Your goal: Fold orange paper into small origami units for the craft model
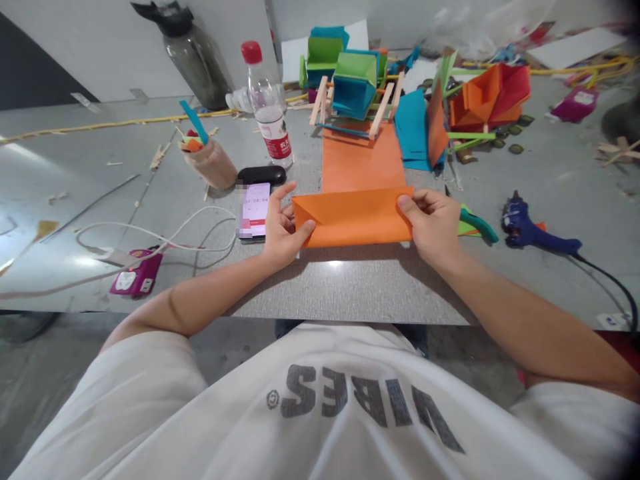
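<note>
Folded orange paper [356,217], one: runs left to right along its long axis over the table [345,287], left hand [283,232] and right hand [435,224] each pinching the end nearest it.

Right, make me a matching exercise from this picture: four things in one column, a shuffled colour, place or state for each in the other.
Things
1. Folded orange paper
2. Glue gun
3. Phone
4. Clear plastic bottle

Descriptions
A. Lit up
B. Red-capped, standing upright
C. Dark blue
D. Held between the left hand and right hand

Pairs: 1-D, 2-C, 3-A, 4-B
</note>
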{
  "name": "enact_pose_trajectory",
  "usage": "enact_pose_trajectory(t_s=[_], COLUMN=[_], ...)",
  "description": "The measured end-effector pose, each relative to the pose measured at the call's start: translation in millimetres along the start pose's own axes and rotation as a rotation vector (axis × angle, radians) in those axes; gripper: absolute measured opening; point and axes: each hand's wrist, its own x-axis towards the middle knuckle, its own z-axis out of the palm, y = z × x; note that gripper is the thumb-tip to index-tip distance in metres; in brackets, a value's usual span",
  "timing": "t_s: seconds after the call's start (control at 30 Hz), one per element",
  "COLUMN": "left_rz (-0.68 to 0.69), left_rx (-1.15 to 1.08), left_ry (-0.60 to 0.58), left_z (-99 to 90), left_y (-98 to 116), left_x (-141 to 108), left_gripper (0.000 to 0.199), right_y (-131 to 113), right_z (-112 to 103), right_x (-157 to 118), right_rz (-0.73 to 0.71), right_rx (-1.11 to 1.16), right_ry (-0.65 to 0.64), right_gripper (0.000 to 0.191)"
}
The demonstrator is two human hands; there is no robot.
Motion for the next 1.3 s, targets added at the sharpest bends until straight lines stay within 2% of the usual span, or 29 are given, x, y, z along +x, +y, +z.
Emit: enact_pose_trajectory(t_s=[0.17,0.3,0.37,0.5,0.57,0.67,0.73,0.83,1.07,1.3], left_rz=[0.026,-0.026,-0.104,-0.363,-0.466,-0.566,-0.582,-0.579,-0.666,-0.61], left_rx=[0.134,0.223,0.257,0.401,0.464,0.468,0.462,0.441,0.349,0.421], left_ry=[0.077,0.033,-0.086,-0.558,-0.741,-0.89,-0.952,-0.967,-0.872,-0.819], left_z=[-4.2,-6.8,-7.3,-6.1,-4.3,0.7,5.1,11.4,21.6,26.0], left_y=[5.7,18.0,28.1,56.7,71.4,87.0,91.8,92.9,91.7,92.5], left_x=[4.1,9.6,13.0,19.4,20.8,18.3,13.7,4.3,-11.3,-14.1], left_gripper=[0.045,0.032,0.031,0.044,0.048,0.045,0.042,0.041,0.046,0.039], right_y=[-8.0,-18.6,-23.6,-32.9,-37.0,-41.9,-43.8,-44.8,-43.8,-45.4], right_z=[-1.2,-4.2,-6.5,-10.3,-10.2,-6.5,-2.2,4.5,9.7,8.1], right_x=[1.4,4.4,6.0,5.9,3.2,-2.9,-7.1,-12.6,-18.6,-16.3], right_rz=[0.061,0.129,0.138,0.166,0.203,0.247,0.244,0.203,0.226,0.185], right_rx=[0.034,0.095,0.094,0.047,0.052,0.067,0.057,0.025,0.01,-0.018], right_ry=[-0.056,-0.186,-0.259,-0.394,-0.472,-0.565,-0.6,-0.618,-0.669,-0.669], right_gripper=[0.046,0.041,0.041,0.041,0.042,0.045,0.045,0.045,0.042,0.044])
